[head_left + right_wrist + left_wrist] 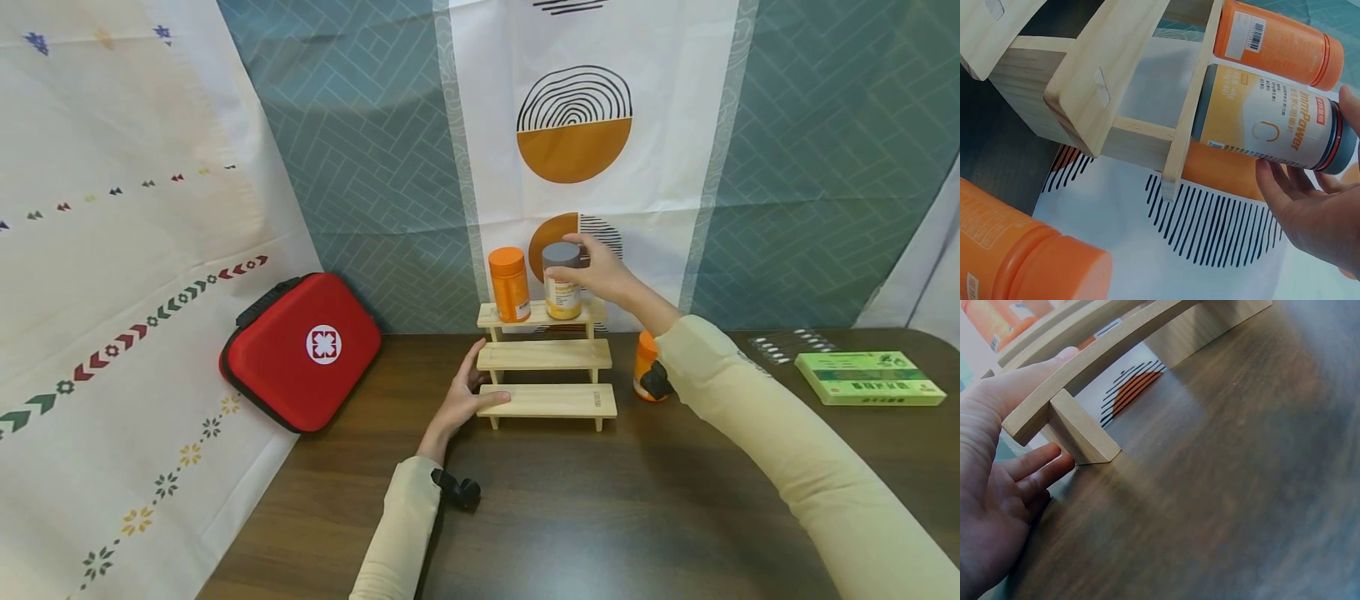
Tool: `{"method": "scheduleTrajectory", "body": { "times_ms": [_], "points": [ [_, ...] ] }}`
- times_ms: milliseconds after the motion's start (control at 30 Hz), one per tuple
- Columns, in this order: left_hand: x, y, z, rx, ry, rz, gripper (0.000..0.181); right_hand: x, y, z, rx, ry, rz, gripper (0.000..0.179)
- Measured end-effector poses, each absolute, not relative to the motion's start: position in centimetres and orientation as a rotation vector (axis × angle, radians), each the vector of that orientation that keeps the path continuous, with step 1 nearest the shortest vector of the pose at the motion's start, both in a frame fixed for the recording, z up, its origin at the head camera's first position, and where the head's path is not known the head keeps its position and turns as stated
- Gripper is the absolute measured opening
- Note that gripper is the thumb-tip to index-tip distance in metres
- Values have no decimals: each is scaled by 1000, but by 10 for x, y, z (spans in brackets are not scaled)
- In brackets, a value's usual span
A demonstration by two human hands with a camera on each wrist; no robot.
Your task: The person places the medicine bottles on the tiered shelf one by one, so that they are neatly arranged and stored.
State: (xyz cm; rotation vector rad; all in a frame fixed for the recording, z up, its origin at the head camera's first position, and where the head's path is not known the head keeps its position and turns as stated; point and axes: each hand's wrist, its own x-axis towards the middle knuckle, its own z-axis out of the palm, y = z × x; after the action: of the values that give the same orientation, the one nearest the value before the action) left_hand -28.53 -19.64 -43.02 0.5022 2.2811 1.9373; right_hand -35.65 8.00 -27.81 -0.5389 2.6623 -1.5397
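Note:
A three-step wooden rack (pixel 546 355) stands on the table. On its top step is a white-and-yellow supplement bottle (pixel 562 297) with a grey cap, upright; my right hand (pixel 606 273) holds it around the cap, thumb and fingers on opposite sides. Just left of it on the same step stands an orange bottle (pixel 511 287). My left hand (pixel 454 406) grips the left end of the rack's lowest step. In the left wrist view the thumb lies over the step board (pixel 1100 359) and the fingers (pixel 1038 469) curl in beside the leg.
Right of the rack, another orange bottle (pixel 645 367) stands partly behind my right sleeve. A green box (pixel 870 379) and a clear pack of white-tipped sticks (pixel 795 343) lie at the right. A red first-aid case (pixel 303 354) leans at the left. Patterned cloth (pixel 360 167) hangs behind.

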Motion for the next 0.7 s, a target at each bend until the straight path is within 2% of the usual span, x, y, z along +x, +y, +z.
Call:
{"method": "scheduleTrajectory", "body": {
  "times_ms": [700],
  "points": [
    [-284, -196, -430, 499, 2299, 1932, 100, -340, 126, -286, -516, 2596, -1631, 80]
  ]
}}
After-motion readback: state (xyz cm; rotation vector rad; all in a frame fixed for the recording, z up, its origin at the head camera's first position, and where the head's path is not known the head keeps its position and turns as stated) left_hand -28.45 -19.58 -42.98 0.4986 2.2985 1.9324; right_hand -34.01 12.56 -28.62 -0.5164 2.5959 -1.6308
